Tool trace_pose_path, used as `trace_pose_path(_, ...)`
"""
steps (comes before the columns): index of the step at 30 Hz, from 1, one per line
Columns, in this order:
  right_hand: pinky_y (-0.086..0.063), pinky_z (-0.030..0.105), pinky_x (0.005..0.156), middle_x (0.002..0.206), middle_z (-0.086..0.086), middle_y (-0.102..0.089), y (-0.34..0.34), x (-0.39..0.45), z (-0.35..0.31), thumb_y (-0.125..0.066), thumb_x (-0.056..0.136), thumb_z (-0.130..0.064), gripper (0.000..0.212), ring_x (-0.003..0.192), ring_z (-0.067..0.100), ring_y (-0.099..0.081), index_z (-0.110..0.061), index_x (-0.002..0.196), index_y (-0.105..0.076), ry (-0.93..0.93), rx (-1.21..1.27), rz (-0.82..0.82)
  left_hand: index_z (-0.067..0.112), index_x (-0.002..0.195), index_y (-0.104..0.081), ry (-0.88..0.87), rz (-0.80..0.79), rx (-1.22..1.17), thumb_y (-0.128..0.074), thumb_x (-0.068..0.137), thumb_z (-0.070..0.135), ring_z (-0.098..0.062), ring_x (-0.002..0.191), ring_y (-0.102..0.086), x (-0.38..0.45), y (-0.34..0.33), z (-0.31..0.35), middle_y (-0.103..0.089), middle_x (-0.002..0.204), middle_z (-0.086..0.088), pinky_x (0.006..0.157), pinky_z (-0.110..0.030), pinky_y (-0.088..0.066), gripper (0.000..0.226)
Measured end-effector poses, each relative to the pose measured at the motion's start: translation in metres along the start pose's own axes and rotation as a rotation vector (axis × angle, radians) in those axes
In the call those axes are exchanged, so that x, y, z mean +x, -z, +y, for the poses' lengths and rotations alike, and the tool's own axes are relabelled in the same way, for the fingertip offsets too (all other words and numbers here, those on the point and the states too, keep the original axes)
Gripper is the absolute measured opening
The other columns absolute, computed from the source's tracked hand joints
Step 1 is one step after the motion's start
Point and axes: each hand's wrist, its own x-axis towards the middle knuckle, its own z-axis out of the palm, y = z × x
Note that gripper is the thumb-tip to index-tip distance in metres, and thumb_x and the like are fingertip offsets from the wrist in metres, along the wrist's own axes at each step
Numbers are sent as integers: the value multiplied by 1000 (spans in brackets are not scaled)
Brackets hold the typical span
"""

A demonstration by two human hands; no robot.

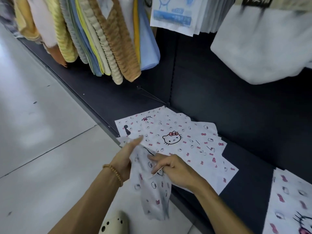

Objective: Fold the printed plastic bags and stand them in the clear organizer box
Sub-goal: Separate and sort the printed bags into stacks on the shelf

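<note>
I see both hands holding one printed bag (152,188) off the shelf's front edge: left hand (124,159) w/ fingers straight along it, right hand (175,169) pinching it. More bags (177,141) lie flat on shelf (244,125).

hanging white bag (263,48): motion-blurred, top and right side cut off by the picture's edge
hanging towels (94,36): tops cut off at the upper edge
second pile of printed bags (290,201): right and lower parts out of frame
held bag (152,186): blurred, partly behind the right hand (175,171)
shoe (113,222): only the toe shows at the bottom edge
white packets (172,16): print too blurred to read
</note>
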Motion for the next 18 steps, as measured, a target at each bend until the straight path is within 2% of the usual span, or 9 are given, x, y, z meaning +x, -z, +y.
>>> trace_pose_path(2, -29, 21, 112, 129, -28, -59, 3, -5, 3, -53, 83, -8, 34, 129, -15, -39, -27, 93, -78, -21, 59, -7, -1, 105, -68, -15, 97, 131, -59, 89, 1, -35, 91, -71, 4, -3, -7, -70, 107, -22, 79, -46, -58, 18)
trace_pose_path(4, -38, 21, 103, 126, -29, -61, 11, -12, 9, -64, 77, -38, 31, 122, -14, -47, -40, 106, -74, -23, 155, 51, -4, 105, -66, -69, 185, 186, -53, 85, -14, -38, 90, -70, 5, -2, -13, -71, 103, -22, 82, -53, -56, 26)
trace_pose_path(6, -41, 24, 101, 130, -22, -60, 20, -15, 19, -68, 75, -64, 51, 122, -5, -51, -39, 119, -67, -78, 260, 276, 0, 107, -65, -126, 169, 138, -52, 85, -17, -36, 89, -71, 4, -1, -11, -72, 102, -18, 76, -48, -58, 30)
trace_pose_path(8, -39, 29, 98, 137, -17, -53, 25, -16, 27, -62, 76, -73, 68, 124, 3, -48, -32, 130, -58, -248, 312, 541, 4, 109, -63, -168, 126, 91, -53, 85, -17, -34, 89, -71, 0, 1, -4, -73, 102, -15, 67, -42, -59, 34)
trace_pose_path(9, -38, 31, 96, 136, -15, -51, 28, -16, 30, -59, 76, -76, 75, 123, 7, -47, -29, 134, -54, -332, 357, 588, 4, 111, -62, -183, 96, 72, -53, 84, -17, -35, 88, -71, -2, 2, -1, -73, 102, -15, 65, -41, -58, 35)
trace_pose_path(11, -38, 35, 96, 131, -7, -59, 34, -15, 36, -54, 70, -82, 86, 117, 14, -54, -26, 136, -54, -395, 534, 508, 3, 113, -60, -189, 26, 49, -55, 84, -16, -37, 87, -71, -7, 3, 5, -72, 102, -18, 63, -41, -58, 35)
trace_pose_path(13, -41, 41, 104, 131, -2, -64, 38, -17, 41, -56, 74, -80, 81, 120, 18, -59, -31, 137, -55, -275, 825, 333, 4, 114, -60, -158, -53, 66, -58, 83, -15, -39, 88, -71, -11, 4, 8, -72, 103, -20, 63, -42, -58, 37)
trace_pose_path(15, -45, 47, 105, 134, 3, -62, 41, -23, 38, -63, 83, -67, 64, 124, 24, -58, -30, 134, -59, -180, 1063, 240, 8, 116, -61, -127, -123, 146, -57, 83, -17, -40, 91, -70, -14, 6, 6, -71, 106, -19, 66, -44, -59, 41)
trace_pose_path(18, -51, 50, 98, 124, 14, -67, 48, -30, 33, -75, 85, -38, 51, 116, 32, -64, -14, 129, -64, -195, 1004, 322, 10, 117, -59, -102, -131, 426, -58, 81, -17, -33, 93, -70, -16, 8, -2, -73, 104, -11, 77, -47, -59, 45)
